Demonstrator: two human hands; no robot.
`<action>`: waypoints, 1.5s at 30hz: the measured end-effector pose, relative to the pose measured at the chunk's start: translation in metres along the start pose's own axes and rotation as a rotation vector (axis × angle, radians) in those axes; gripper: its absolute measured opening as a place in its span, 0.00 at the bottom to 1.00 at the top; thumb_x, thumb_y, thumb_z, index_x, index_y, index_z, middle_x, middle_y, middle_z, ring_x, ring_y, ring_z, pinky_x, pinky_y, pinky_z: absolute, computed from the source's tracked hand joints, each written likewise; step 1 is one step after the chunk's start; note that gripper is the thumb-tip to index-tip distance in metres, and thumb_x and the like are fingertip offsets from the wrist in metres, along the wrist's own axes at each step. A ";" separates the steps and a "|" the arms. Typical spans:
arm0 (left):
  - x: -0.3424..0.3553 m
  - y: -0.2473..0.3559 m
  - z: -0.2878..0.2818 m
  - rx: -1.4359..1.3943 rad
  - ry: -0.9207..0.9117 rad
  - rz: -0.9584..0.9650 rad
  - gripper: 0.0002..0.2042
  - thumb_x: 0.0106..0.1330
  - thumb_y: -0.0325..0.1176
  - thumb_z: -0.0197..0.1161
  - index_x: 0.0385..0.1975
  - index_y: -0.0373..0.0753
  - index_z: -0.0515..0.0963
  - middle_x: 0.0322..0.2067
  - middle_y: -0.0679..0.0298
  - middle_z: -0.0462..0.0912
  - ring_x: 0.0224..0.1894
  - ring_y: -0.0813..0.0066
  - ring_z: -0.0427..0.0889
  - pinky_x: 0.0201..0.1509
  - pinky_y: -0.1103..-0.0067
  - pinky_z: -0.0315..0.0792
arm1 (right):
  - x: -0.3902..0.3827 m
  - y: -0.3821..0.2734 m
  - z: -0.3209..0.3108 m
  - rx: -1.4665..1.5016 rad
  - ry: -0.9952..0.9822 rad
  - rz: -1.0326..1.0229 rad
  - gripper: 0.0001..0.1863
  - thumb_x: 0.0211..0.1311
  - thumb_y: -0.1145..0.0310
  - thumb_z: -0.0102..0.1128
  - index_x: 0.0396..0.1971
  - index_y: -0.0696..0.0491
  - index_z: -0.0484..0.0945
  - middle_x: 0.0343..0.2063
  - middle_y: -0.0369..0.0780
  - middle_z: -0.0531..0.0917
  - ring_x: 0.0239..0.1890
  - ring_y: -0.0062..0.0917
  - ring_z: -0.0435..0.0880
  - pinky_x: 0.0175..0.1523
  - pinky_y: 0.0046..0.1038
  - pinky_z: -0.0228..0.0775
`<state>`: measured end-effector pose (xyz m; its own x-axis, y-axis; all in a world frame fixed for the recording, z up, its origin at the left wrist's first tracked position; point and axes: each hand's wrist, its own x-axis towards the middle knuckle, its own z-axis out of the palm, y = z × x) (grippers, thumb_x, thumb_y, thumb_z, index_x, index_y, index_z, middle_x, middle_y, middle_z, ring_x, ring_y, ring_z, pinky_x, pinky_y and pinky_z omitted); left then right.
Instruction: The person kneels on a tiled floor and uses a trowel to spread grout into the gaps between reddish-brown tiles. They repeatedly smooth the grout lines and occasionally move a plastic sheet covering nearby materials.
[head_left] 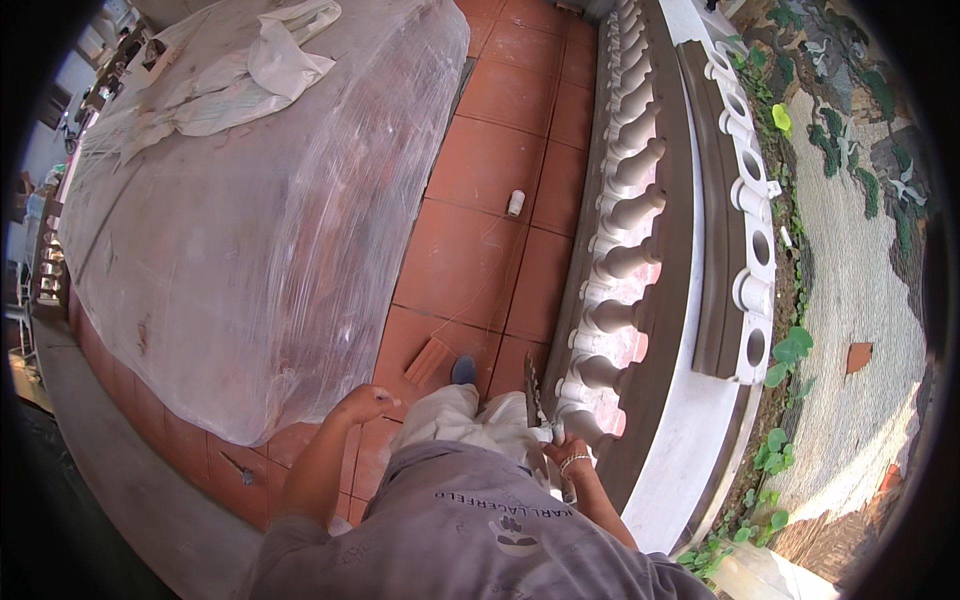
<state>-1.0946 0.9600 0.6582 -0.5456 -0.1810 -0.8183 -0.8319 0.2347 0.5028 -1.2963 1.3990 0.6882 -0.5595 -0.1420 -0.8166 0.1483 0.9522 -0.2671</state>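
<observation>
My left hand [368,402] is raised beside the plastic-covered block [250,270], its fingers curled together. Whether a thin or small thing sits between them is too small to tell. By the near end of the row of balusters [628,260], my right hand [568,453], with a bracelet at the wrist, is closed around something mostly hidden. Just ahead of it stands a narrow dark piece with an uneven edge [533,388]; I cannot tell if the hand holds it. A white spool [515,203] stands on the tiles, thin thread trailing from it toward my feet.
An orange brick-like piece [430,361] lies by my shoe [463,370] on the red-tiled floor [480,160]. Crumpled pale cloth [285,60] lies atop the covered block. A moulded piece with round holes [735,200] rests along the railing at right. A small tool [238,468] lies at left.
</observation>
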 end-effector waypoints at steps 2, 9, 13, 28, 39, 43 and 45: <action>-0.006 0.019 -0.001 0.137 -0.125 0.024 0.23 0.59 0.52 0.68 0.42 0.37 0.85 0.38 0.53 0.87 0.41 0.65 0.85 0.48 0.72 0.76 | 0.024 -0.013 -0.009 -0.285 -0.128 -0.121 0.34 0.57 0.41 0.62 0.50 0.56 0.78 0.47 0.52 0.82 0.49 0.44 0.82 0.56 0.38 0.73; -0.037 0.036 0.066 0.332 -0.344 -0.238 0.26 0.61 0.61 0.61 0.37 0.41 0.86 0.40 0.53 0.85 0.45 0.56 0.83 0.52 0.69 0.74 | 0.118 -0.053 -0.020 -0.819 -0.517 -0.472 0.26 0.68 0.47 0.50 0.59 0.46 0.76 0.57 0.47 0.78 0.57 0.44 0.78 0.59 0.40 0.72; -0.059 0.036 0.077 0.276 -0.471 -0.234 0.23 0.63 0.58 0.58 0.38 0.43 0.86 0.41 0.54 0.86 0.46 0.56 0.83 0.52 0.68 0.74 | 0.138 -0.077 -0.044 -1.174 -0.712 -0.957 0.19 0.68 0.54 0.51 0.52 0.44 0.81 0.50 0.43 0.83 0.53 0.41 0.80 0.57 0.37 0.74; 0.259 -0.073 0.131 0.196 -0.215 -0.087 0.18 0.64 0.46 0.63 0.47 0.40 0.79 0.40 0.53 0.83 0.44 0.54 0.83 0.50 0.64 0.76 | 0.439 -0.112 0.158 -0.542 -0.303 -0.113 0.26 0.64 0.50 0.57 0.54 0.53 0.72 0.46 0.56 0.82 0.51 0.52 0.81 0.57 0.45 0.72; 0.372 -0.139 0.270 -0.191 -0.346 0.007 0.20 0.66 0.43 0.62 0.52 0.37 0.75 0.44 0.52 0.81 0.47 0.55 0.81 0.51 0.65 0.75 | 0.615 -0.094 0.339 -0.582 -0.288 -0.096 0.25 0.66 0.51 0.55 0.57 0.49 0.73 0.43 0.58 0.83 0.48 0.54 0.82 0.55 0.49 0.73; 0.380 -0.131 0.260 -0.256 -0.368 0.041 0.21 0.67 0.42 0.62 0.55 0.37 0.73 0.43 0.52 0.80 0.47 0.55 0.81 0.51 0.65 0.75 | 0.622 -0.088 0.341 -0.569 -0.224 -0.141 0.25 0.65 0.50 0.56 0.56 0.48 0.73 0.40 0.58 0.84 0.46 0.54 0.83 0.53 0.50 0.74; 0.385 -0.126 0.252 -0.283 -0.363 0.060 0.21 0.67 0.42 0.62 0.55 0.37 0.73 0.44 0.52 0.80 0.47 0.55 0.81 0.51 0.65 0.75 | 0.625 -0.088 0.340 -0.549 -0.195 -0.177 0.25 0.65 0.50 0.57 0.56 0.49 0.74 0.40 0.57 0.84 0.46 0.54 0.83 0.52 0.50 0.74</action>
<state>-1.1741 1.1014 0.2100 -0.5652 0.1827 -0.8045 -0.8221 -0.0445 0.5675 -1.3820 1.1345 0.0273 -0.3696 -0.3087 -0.8764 -0.4049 0.9024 -0.1471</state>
